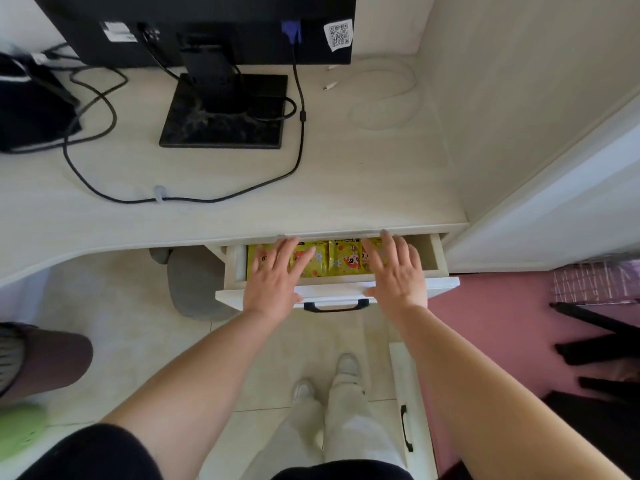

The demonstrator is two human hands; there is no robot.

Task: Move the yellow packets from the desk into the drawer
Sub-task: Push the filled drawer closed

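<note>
Several yellow packets (341, 259) with cartoon prints lie side by side inside the open white drawer (438, 261) under the desk's front edge. My left hand (275, 275) rests flat over the left packets with fingers spread. My right hand (398, 268) lies flat over the right packets, fingers spread too. Neither hand grips anything. The drawer's front panel carries a dark handle (335, 305) between my wrists. No yellow packet shows on the pale desk top (346, 174).
A black monitor on its stand (225, 112) and dark cables (104, 133) occupy the desk's back. A white cable (384, 95) lies at the back right. A white wall panel (519, 116) bounds the right. A grey stool (194, 282) stands under the desk.
</note>
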